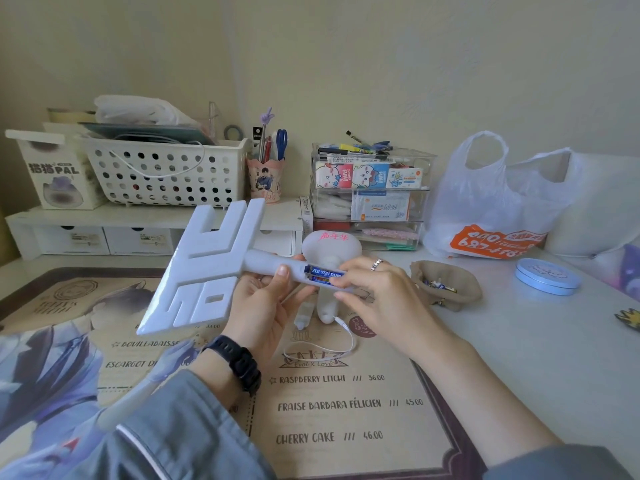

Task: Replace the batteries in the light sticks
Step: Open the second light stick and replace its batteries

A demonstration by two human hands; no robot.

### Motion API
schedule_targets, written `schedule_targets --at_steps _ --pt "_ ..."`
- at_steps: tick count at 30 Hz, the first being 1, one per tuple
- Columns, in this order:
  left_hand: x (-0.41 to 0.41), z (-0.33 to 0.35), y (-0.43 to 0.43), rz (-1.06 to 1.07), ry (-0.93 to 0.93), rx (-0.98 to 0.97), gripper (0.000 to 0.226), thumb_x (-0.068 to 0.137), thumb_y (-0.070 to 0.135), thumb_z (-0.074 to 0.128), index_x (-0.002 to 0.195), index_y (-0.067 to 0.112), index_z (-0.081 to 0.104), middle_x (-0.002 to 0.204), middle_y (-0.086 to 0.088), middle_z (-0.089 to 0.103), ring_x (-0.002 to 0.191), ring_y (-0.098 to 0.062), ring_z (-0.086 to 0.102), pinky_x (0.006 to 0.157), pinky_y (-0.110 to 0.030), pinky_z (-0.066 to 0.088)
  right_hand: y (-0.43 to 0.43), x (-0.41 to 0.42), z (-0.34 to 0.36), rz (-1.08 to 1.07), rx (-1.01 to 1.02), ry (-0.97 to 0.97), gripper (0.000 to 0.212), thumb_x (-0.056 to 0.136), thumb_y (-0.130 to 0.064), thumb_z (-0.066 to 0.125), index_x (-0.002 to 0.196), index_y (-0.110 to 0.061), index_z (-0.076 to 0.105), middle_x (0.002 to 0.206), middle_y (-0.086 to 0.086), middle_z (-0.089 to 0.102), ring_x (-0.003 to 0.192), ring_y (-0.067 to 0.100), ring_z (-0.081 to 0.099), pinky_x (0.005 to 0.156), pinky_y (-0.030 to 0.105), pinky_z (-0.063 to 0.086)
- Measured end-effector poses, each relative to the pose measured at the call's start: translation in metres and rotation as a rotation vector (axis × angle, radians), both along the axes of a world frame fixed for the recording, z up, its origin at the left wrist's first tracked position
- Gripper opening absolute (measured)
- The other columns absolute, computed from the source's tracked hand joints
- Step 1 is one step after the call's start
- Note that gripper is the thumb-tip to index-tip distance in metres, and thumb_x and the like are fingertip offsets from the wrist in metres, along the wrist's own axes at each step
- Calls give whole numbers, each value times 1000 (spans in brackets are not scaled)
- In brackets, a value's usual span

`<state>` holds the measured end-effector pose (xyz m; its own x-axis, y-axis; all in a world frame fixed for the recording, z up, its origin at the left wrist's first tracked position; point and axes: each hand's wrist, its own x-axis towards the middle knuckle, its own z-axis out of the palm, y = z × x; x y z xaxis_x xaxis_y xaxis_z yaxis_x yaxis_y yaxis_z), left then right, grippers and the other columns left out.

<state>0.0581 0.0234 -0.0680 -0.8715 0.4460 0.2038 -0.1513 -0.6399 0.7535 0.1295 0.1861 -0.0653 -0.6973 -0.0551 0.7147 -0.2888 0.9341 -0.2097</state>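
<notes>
A white light stick [207, 265] with a broad angular head is held above the desk mat, its handle pointing right. My left hand [263, 303] grips the handle from below, thumb on top. The battery bay in the handle lies open, with blue batteries [323, 273] in it. My right hand [374, 292] holds the handle's end, fingertips pressing on the batteries. A second light stick [330, 247], with a rounded head bearing pink characters, lies on the mat behind my hands. A brown pouch [446, 282] to the right holds loose batteries.
A printed desk mat [346, 403] covers the near table. Behind stand a white perforated basket [162, 171], a pen cup [265, 181], clear stacked drawers [370, 199] and a plastic bag [498, 202]. A blue round tin [547, 276] sits at the right. A white cord [332, 348] lies under my hands.
</notes>
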Motion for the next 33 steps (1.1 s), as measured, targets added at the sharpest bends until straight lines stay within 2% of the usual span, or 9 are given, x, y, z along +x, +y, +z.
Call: schedule_targets --at_steps 5,10,14,17,20,26,29,33 --pt "-3 -1 -2 33 -22 -22 21 96 3 43 101 -11 57 92 -17 71 83 -22 72 77 -31 58 -5 -1 -2 18 75 -25 15 81 -9 68 95 -12 71 96 -3 64 80 19 60 64 29 47" --pt "-7 -2 -2 85 -44 -52 27 96 4 44 115 -14 51 91 -17 68 78 -20 72 71 -30 60 -8 -4 -5 83 -96 -79 12 86 -7 64 95 -11 69 93 -9 55 83 12 56 73 34 47" --pt "-8 -5 1 121 -34 -100 28 97 6 45 116 -14 50 93 -21 65 78 -21 71 76 -36 59 -5 -3 -5 82 -144 -115 20 86 -9 63 102 -18 69 96 -6 62 88 13 60 77 38 49" --pt "-10 -5 1 107 -30 -76 25 97 8 45 109 -12 54 91 -19 66 79 -21 69 79 -37 58 -7 -1 -4 57 -164 -34 20 84 -12 66 104 -17 69 98 -6 66 91 15 62 79 38 49" --pt "-10 -4 0 83 -30 -69 23 97 9 44 99 -9 58 87 -17 68 75 -19 70 78 -35 58 -9 -2 -4 60 -102 15 16 86 -19 63 98 -13 70 100 -4 67 85 22 65 71 41 52" --pt "-12 -2 -3 102 -67 -67 30 98 11 43 112 -13 54 105 -26 60 94 -32 61 78 -33 58 -15 -5 -8 53 -62 65 17 89 -14 60 100 -14 72 101 -1 64 78 20 61 64 36 51" --pt "-11 -2 -2 105 -69 -75 27 98 10 43 109 -12 55 103 -24 56 93 -32 57 74 -32 59 -14 -5 -7 62 -92 29 18 88 -14 61 104 -15 71 103 -5 64 81 19 62 70 37 51" --pt "-11 -1 -1 111 -81 -77 30 97 10 44 114 -13 53 108 -26 58 104 -36 56 77 -34 59 -14 -2 -7 22 -180 12 29 85 -22 65 114 -24 61 102 -3 69 89 21 64 77 40 50"
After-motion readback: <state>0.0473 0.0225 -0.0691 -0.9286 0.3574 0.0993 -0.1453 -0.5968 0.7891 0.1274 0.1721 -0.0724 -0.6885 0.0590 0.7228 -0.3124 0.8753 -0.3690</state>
